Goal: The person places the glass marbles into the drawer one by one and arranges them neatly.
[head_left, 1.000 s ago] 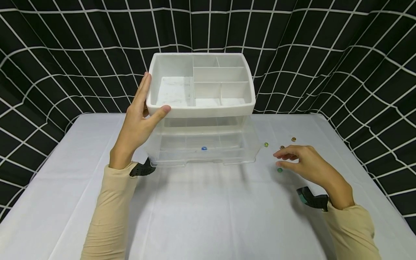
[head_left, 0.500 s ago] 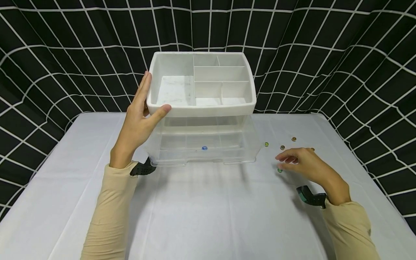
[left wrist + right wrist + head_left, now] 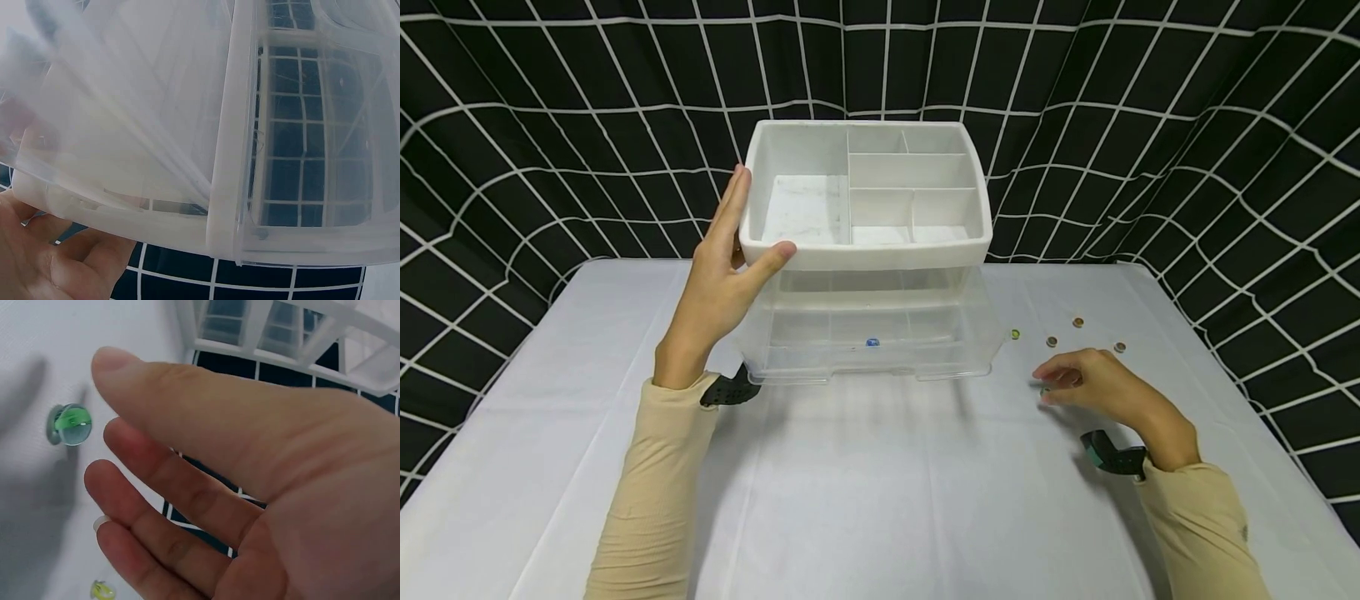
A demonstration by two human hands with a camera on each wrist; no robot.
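A white plastic drawer organizer [image 3: 865, 257] stands at the back centre, its clear drawer [image 3: 872, 371] pulled out toward the front. My left hand [image 3: 703, 279] holds its front left corner, thumb on the front rim and fingers along the side. Inside the drawer, or seen through it, is a blue marble [image 3: 872, 342]. My right hand [image 3: 1108, 383] is low over the table on the right, thumb and fingers spread around a green marble [image 3: 74, 424]. In the right wrist view a gap separates this marble from the fingertips; the head view mostly hides it behind them.
Right of the drawer lies a yellow-green marble [image 3: 1015, 334]. Brownish marbles [image 3: 1051, 342] are scattered beyond my right hand. The organizer's top tray has several compartments divided by thin walls. A black grid-patterned cloth [image 3: 880, 58] hangs behind the white-covered table [image 3: 850, 500].
My right hand has shifted slightly left and lowered around the green marble, now mostly covering it in the head view. A brown marble behind the hand has come into sight. The left hand stays put.
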